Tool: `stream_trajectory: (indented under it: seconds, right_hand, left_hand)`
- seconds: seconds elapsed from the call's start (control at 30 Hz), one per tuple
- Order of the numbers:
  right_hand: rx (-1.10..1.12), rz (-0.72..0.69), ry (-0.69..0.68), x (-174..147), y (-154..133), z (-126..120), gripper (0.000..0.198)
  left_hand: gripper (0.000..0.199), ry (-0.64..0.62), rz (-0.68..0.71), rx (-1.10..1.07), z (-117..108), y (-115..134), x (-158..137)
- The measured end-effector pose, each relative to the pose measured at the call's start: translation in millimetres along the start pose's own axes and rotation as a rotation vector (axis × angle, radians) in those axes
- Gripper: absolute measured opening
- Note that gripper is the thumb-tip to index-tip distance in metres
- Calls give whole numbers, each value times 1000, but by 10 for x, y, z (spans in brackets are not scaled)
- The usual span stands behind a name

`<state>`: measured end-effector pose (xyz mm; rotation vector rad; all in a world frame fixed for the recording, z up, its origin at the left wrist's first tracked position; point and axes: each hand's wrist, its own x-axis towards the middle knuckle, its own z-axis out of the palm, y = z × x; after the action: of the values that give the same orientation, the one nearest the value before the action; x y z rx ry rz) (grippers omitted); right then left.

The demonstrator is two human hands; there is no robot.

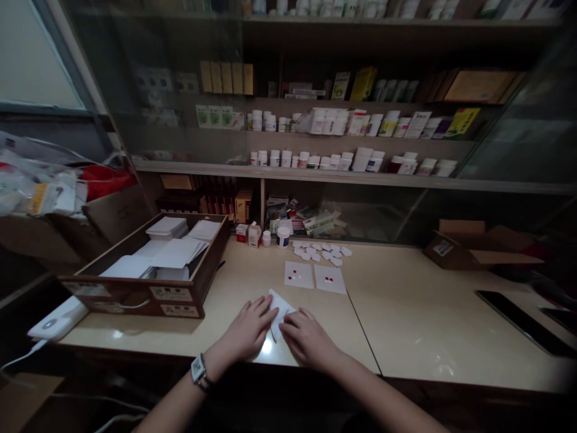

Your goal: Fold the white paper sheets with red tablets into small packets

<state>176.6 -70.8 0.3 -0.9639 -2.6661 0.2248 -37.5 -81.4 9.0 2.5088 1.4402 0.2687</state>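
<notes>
A small white sheet of paper (280, 305), partly folded into a pointed shape, lies on the table between my two hands. My left hand (251, 326) holds its left edge, with the fingers pressed on it from the side. Curled fingers of my right hand (311, 338) grip the paper's right edge. Just beyond are two flat square papers, a left one (291, 282) and a right one (331, 285), each bearing several red and white pills (328, 279). Behind these, several small folded paper packets (311, 251) lie in a loose group.
To the left stands a wooden drawer (202, 297) filled with stacks of white paper (175, 252). Small boxes and a white jar (283, 237) stand at the back. On the right are an open cardboard box (455, 249) and a dark phone (523, 319). Medicine shelves (360, 174) rise behind.
</notes>
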Motion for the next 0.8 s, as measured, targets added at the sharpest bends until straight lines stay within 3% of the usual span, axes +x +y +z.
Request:
stream_trajectory:
  seconds: [0.27, 0.4, 0.63, 0.8]
  right_hand:
    - [6, -29, 53, 67, 37, -33, 18]
    - [60, 7, -24, 98, 50, -49, 23]
    - [100, 52, -71, 120, 111, -49, 40]
    - [91, 54, -65, 118, 131, -8, 47]
  left_hand:
    - [49, -5, 70, 11, -40, 2, 18]
    - [48, 31, 125, 25, -8, -1, 33]
    - [24, 203, 443, 243, -49, -157, 166]
    - [18, 177, 579, 396, -60, -181, 196]
